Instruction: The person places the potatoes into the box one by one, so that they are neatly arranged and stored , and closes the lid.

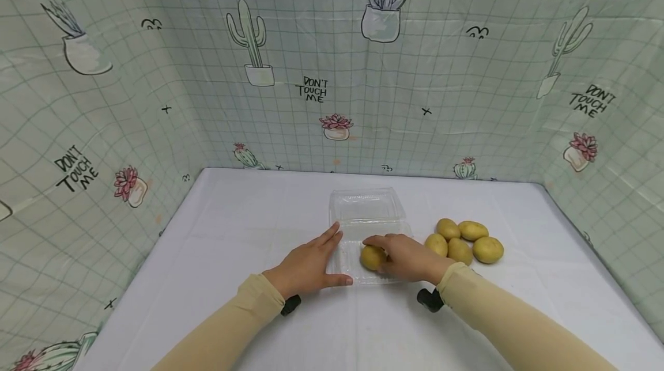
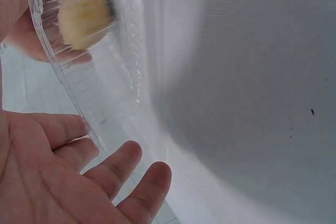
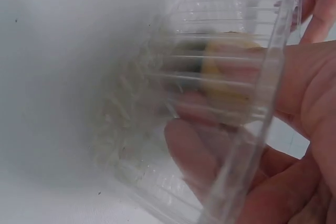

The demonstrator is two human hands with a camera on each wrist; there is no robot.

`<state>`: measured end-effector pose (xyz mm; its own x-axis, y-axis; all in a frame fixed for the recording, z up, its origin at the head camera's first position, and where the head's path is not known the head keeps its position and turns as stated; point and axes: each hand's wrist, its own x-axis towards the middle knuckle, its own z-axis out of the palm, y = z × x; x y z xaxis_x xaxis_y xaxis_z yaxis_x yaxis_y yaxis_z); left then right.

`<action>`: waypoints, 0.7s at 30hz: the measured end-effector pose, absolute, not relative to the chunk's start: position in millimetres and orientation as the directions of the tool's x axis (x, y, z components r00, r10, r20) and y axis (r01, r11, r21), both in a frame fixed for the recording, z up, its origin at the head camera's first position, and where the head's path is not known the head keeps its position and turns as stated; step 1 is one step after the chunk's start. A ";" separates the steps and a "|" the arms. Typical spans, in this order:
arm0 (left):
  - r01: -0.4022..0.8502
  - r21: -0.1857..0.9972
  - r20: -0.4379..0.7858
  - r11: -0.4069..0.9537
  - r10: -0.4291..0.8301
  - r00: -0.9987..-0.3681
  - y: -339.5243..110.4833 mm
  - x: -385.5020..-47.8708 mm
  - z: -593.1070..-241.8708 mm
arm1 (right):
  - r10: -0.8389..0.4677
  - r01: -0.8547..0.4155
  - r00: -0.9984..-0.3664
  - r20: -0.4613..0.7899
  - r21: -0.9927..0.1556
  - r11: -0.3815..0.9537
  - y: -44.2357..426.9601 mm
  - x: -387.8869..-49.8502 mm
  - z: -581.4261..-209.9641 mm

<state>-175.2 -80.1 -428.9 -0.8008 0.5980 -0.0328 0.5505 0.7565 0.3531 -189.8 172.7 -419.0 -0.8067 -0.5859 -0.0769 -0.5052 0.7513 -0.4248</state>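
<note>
A clear plastic clamshell box (image 1: 346, 264) lies on the table with its lid (image 1: 365, 207) folded back, away from me. Inside the tray, my right hand (image 1: 407, 257) holds a yellow potato (image 1: 372, 257) between thumb and fingers. Through the clear wall in the right wrist view, the potato (image 3: 231, 77) appears with fingers around it. My left hand (image 1: 306, 264) is spread along the tray's left side, its fingers straight. Seen from the left wrist, those fingers (image 2: 113, 174) lie against or close to the rim; firm contact is hard to tell.
Several more potatoes (image 1: 459, 250) sit in a cluster to the right of the box, beside my right wrist. A white cloth covers the table (image 1: 249, 215). Fabric walls (image 1: 290, 129) with cactus drawings stand at the back and both sides.
</note>
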 end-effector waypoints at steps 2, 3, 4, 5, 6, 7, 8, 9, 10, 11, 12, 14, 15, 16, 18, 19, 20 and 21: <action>0.552 0.354 -0.032 0.755 0.599 -0.800 -80.0 -174.8 -428.4 | -0.588 -0.505 -0.805 -0.081 -0.428 0.750 171.1 -191.3 -420.0; 0.552 0.355 -0.031 0.754 0.600 -0.799 -80.0 -174.7 -428.3 | -0.589 -0.505 -0.804 -0.081 -0.428 0.749 169.8 -191.9 -420.2; 0.552 0.353 -0.032 0.755 0.600 -0.800 -80.0 -174.4 -428.0 | -0.589 -0.506 -0.804 -0.079 -0.428 0.749 168.5 -192.6 -420.8; 0.552 0.352 -0.031 0.755 0.599 -0.800 -80.0 -174.4 -427.9 | -0.591 -0.510 -0.803 -0.075 -0.428 0.747 167.0 -193.4 -421.4; 0.553 0.352 -0.030 0.755 0.599 -0.800 -80.1 -174.4 -427.9 | -0.592 -0.512 -0.803 -0.070 -0.428 0.745 165.3 -194.0 -421.9; 0.553 0.350 -0.030 0.756 0.600 -0.800 -80.1 -174.6 -428.0 | -0.591 -0.512 -0.804 -0.065 -0.430 0.744 163.5 -194.5 -422.4; 0.554 0.349 -0.030 0.756 0.600 -0.800 -80.2 -174.7 -428.0 | -0.590 -0.514 -0.806 -0.054 -0.433 0.741 161.5 -194.8 -422.9; 0.555 0.347 -0.030 0.756 0.600 -0.799 -80.2 -174.7 -428.0 | -0.591 -0.515 -0.806 -0.045 -0.440 0.736 159.6 -195.3 -423.8; 0.555 0.346 -0.030 0.756 0.600 -0.799 -80.3 -174.7 -428.0 | -0.590 -0.514 -0.807 -0.038 -0.448 0.732 157.6 -195.7 -424.6; 0.555 0.346 -0.030 0.756 0.601 -0.799 -80.3 -174.7 -427.9 | -0.590 -0.516 -0.807 -0.031 -0.449 0.730 155.4 -195.8 -425.3; 0.555 0.347 -0.030 0.756 0.601 -0.799 -80.3 -174.6 -427.9 | -0.589 -0.516 -0.808 -0.024 -0.454 0.726 153.5 -196.0 -426.2; 0.555 0.347 -0.030 0.756 0.600 -0.799 -80.2 -174.2 -427.7 | -0.586 -0.513 -0.810 -0.015 -0.465 0.722 150.4 -196.2 -428.1; 0.555 0.348 -0.030 0.756 0.600 -0.799 -80.2 -174.2 -427.9 | -0.583 -0.509 -0.812 -0.016 -0.468 0.722 149.4 -196.1 -428.9; 0.555 0.349 -0.029 0.755 0.601 -0.799 -80.1 -174.2 -428.1 | -0.577 -0.504 -0.817 -0.016 -0.468 0.726 148.9 -195.7 -429.3; 0.555 0.349 -0.028 0.755 0.601 -0.799 -80.0 -174.3 -428.5 | -0.566 -0.493 -0.824 -0.017 -0.471 0.732 149.3 -195.2 -430.0; 0.556 0.348 -0.027 0.755 0.601 -0.799 -80.0 -174.4 -428.5 | -0.560 -0.489 -0.828 -0.016 -0.468 0.736 150.1 -194.7 -430.0; 0.556 0.346 -0.026 0.756 0.600 -0.799 -80.0 -174.5 -428.6 | -0.556 -0.487 -0.831 -0.013 -0.465 0.739 151.0 -194.3 -429.7; 0.557 0.347 -0.025 0.755 0.601 -0.799 -80.0 -174.5 -428.6 | -0.555 -0.489 -0.832 -0.010 -0.462 0.740 152.1 -194.1 -429.7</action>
